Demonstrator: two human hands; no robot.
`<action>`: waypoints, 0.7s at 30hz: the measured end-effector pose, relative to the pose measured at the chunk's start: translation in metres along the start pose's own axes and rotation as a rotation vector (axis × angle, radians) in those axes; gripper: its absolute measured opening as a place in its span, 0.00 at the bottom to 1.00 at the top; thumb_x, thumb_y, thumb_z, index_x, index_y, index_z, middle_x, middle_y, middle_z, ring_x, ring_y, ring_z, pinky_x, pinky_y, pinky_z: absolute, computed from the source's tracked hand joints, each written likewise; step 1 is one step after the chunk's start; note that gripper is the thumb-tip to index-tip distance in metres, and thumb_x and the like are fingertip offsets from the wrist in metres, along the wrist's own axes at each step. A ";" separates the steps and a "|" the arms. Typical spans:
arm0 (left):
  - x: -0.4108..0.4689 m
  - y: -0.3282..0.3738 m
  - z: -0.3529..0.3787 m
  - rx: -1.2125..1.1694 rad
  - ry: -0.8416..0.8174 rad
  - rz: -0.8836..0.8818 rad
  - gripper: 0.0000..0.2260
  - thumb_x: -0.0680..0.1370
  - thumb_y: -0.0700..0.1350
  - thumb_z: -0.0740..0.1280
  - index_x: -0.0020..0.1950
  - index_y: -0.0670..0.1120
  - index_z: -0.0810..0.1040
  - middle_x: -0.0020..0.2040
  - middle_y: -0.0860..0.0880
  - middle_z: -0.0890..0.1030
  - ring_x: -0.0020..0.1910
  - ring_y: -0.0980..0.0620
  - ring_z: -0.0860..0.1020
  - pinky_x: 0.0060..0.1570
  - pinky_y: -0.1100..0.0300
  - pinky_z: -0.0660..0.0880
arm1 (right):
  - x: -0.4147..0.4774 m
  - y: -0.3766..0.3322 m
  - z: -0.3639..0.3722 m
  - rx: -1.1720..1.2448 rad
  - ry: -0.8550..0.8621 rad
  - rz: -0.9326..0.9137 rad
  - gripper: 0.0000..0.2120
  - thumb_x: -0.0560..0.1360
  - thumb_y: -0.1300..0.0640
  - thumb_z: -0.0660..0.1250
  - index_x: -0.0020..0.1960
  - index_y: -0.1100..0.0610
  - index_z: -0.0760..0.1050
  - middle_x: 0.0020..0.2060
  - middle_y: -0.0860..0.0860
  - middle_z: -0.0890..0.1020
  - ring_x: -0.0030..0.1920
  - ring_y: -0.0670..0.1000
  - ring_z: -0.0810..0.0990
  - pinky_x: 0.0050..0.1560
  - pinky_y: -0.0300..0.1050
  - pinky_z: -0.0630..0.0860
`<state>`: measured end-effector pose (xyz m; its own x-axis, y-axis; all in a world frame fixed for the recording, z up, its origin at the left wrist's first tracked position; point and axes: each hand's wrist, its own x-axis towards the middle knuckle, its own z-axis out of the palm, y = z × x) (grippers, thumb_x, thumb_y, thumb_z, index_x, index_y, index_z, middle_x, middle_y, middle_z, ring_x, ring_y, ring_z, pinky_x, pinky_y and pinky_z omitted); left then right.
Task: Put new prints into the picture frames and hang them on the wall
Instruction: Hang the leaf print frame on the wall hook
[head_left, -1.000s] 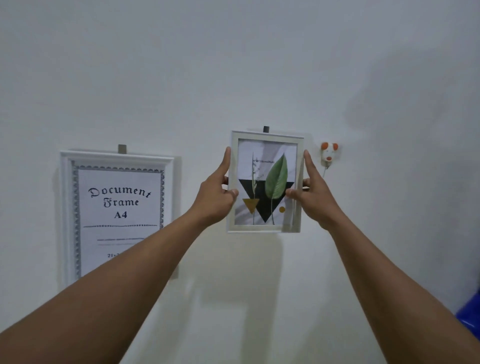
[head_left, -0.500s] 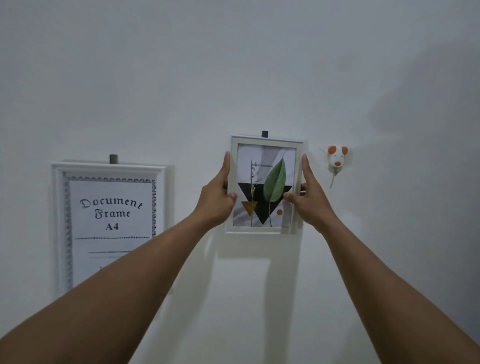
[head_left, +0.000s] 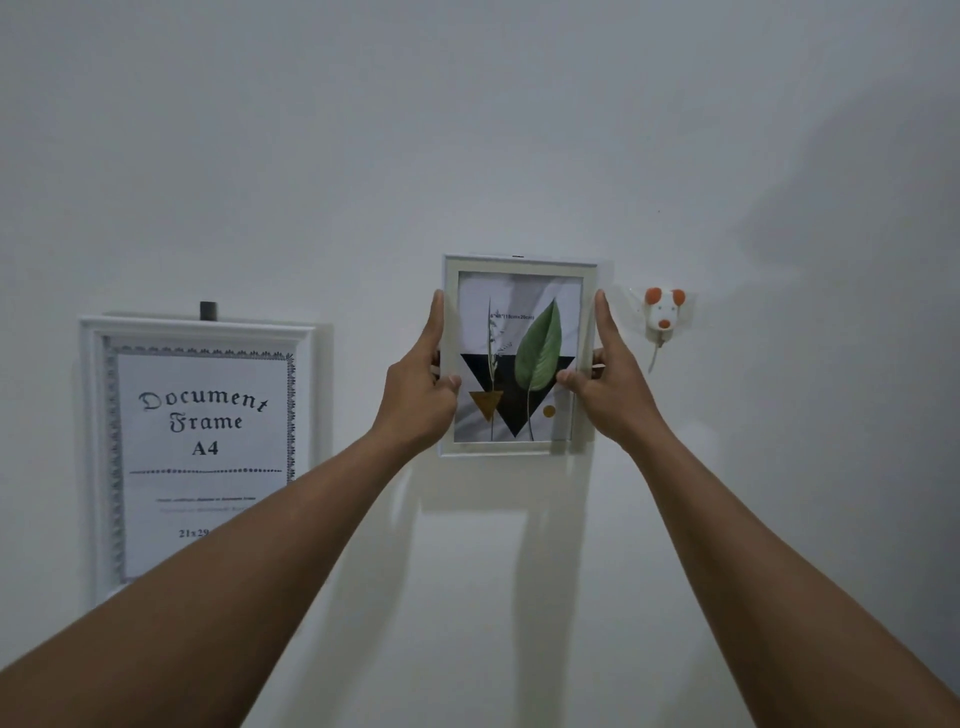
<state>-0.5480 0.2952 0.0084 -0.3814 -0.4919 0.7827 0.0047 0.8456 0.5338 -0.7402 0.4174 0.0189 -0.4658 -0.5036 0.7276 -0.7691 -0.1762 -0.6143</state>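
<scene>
A small white picture frame (head_left: 519, 264) with a green leaf print is held flat against the white wall. My left hand (head_left: 418, 395) grips its left edge, index finger straight up along the side and thumb on the glass. My right hand (head_left: 610, 389) grips the right edge the same way. The frame's top edge nearly hides the dark wall hook behind it. To the left, a larger white frame (head_left: 93, 415) with a "Document Frame A4" print hangs from a dark hook (head_left: 209, 310).
A small white mouse-shaped wall hook with orange ears (head_left: 664, 313) is stuck to the wall just right of the small frame. The wall (head_left: 467, 130) around and above the frames is bare white.
The small frame has risen between my hands, and its top edge now covers the dark hook that stood out above it before. Both hands keep their hold.
</scene>
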 end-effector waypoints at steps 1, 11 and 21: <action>0.003 0.000 -0.001 0.001 0.002 -0.007 0.42 0.79 0.35 0.62 0.75 0.70 0.43 0.64 0.41 0.77 0.33 0.60 0.73 0.37 0.69 0.71 | 0.002 -0.002 -0.001 -0.002 -0.009 0.003 0.46 0.78 0.60 0.69 0.74 0.26 0.42 0.55 0.59 0.77 0.49 0.55 0.80 0.55 0.52 0.79; 0.002 -0.006 0.002 0.037 -0.037 -0.053 0.43 0.79 0.35 0.62 0.75 0.69 0.40 0.60 0.39 0.78 0.33 0.55 0.74 0.38 0.66 0.70 | 0.003 0.010 0.010 -0.034 -0.025 0.054 0.47 0.78 0.59 0.69 0.75 0.27 0.40 0.44 0.58 0.78 0.45 0.53 0.81 0.54 0.55 0.80; 0.004 -0.011 0.006 0.277 0.077 -0.008 0.44 0.75 0.40 0.70 0.79 0.61 0.45 0.43 0.48 0.74 0.41 0.53 0.73 0.45 0.60 0.73 | 0.012 0.021 0.014 -0.110 0.042 0.026 0.48 0.76 0.59 0.70 0.75 0.29 0.40 0.46 0.53 0.73 0.35 0.47 0.74 0.41 0.43 0.74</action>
<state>-0.5552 0.2853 0.0040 -0.3095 -0.5041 0.8063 -0.2544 0.8609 0.4406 -0.7561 0.3959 0.0101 -0.5028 -0.4705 0.7252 -0.7985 -0.0686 -0.5981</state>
